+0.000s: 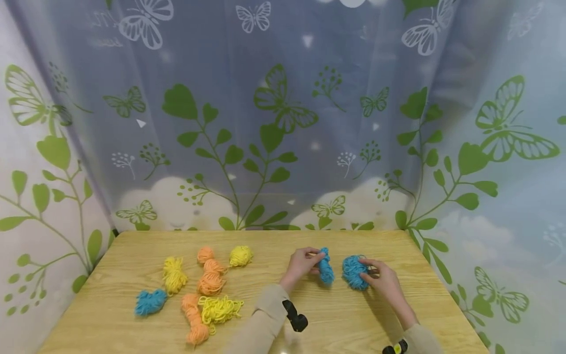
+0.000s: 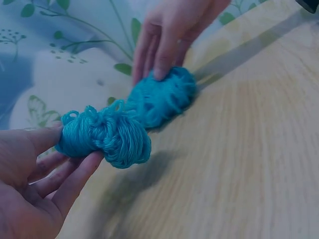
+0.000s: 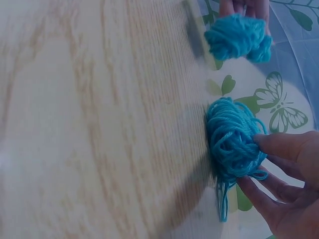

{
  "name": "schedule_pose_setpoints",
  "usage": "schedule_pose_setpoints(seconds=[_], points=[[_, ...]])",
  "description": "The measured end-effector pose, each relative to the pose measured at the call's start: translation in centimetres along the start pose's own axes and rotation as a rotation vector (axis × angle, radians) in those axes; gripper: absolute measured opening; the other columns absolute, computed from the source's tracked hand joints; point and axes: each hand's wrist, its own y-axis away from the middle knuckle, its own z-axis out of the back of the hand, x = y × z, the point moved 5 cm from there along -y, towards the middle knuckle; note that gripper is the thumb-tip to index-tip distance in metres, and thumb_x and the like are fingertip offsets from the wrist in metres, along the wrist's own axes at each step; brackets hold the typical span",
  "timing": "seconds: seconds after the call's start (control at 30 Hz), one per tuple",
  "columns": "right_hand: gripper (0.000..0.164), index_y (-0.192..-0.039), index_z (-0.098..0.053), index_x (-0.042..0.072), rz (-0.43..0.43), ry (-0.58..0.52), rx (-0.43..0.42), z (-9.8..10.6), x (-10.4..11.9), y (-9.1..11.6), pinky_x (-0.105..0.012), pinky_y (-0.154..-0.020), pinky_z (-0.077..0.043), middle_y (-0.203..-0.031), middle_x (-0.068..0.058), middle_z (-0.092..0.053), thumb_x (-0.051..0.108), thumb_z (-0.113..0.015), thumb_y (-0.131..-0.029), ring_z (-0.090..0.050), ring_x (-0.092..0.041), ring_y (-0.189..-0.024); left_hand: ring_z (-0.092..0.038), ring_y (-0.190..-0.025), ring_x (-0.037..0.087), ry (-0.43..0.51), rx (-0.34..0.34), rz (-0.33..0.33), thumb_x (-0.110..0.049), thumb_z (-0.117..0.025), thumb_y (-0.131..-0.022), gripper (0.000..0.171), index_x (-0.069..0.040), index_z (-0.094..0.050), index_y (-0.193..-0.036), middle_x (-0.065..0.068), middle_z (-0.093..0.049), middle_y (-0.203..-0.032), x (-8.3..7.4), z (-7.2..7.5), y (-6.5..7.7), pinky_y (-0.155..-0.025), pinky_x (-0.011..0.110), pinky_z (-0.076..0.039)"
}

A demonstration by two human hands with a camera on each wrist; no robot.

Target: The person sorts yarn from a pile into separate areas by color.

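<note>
My left hand [image 1: 302, 265] pinches a small blue yarn skein [image 1: 326, 266] between thumb and fingers. In the left wrist view this skein [image 2: 102, 137] is narrowed at its middle, with loose loops on top, and its shadow falls on the wood below. To its right, my right hand [image 1: 386, 282] holds a bigger, rounder bundle of blue yarn [image 1: 354, 272] by its right side. Seen from the right wrist, that bundle [image 3: 234, 139] rests against the tabletop, a loose strand trailing from one end. A short gap separates the two blue pieces.
On the left half of the wooden table [image 1: 353, 319] lie yellow yarn bundles [image 1: 220, 309], orange yarn skeins [image 1: 194, 319] and another blue yarn bundle [image 1: 150, 302]. A printed curtain [image 1: 283, 147] with leaves and butterflies stands behind the table and along both sides.
</note>
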Motion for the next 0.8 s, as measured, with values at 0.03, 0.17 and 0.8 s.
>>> schedule_pose_setpoints(seconds=[0.03,0.17,0.8], points=[[0.038,-0.131,-0.065,-0.001,0.002,0.000,0.002,0.0,0.1,0.0,-0.048,-0.089,-0.058,-0.133,-0.028,-0.058,0.003,-0.071,-0.093,-0.065,-0.043,-0.110,-0.074,-0.078,0.028,-0.004,-0.005,0.006,-0.023,-0.070,-0.098,0.036,0.005,-0.068,-0.120,0.016,-0.074,-0.098,0.1,-0.4,0.1,-0.071,0.039,-0.063],[0.038,-0.131,-0.065,-0.001,0.007,-0.003,0.008,0.0,0.3,0.1,-0.048,-0.091,-0.057,-0.133,-0.028,-0.059,0.003,-0.071,-0.093,-0.065,-0.042,-0.110,-0.074,-0.078,0.038,-0.039,-0.031,0.048,-0.017,-0.069,-0.098,0.031,0.006,-0.069,-0.119,0.017,-0.075,-0.093,0.5,-1.5,0.1,-0.069,0.042,-0.063],[0.036,-0.127,-0.068,-0.001,-0.008,-0.004,-0.025,0.1,0.2,0.2,-0.045,-0.089,-0.059,-0.130,-0.027,-0.061,0.003,-0.074,-0.092,-0.067,-0.040,-0.107,-0.073,-0.076,0.024,-0.110,-0.109,0.062,-0.018,-0.075,-0.093,0.033,0.005,-0.070,-0.115,0.012,-0.072,-0.097,1.4,-3.7,-0.2,-0.066,0.033,-0.062]])
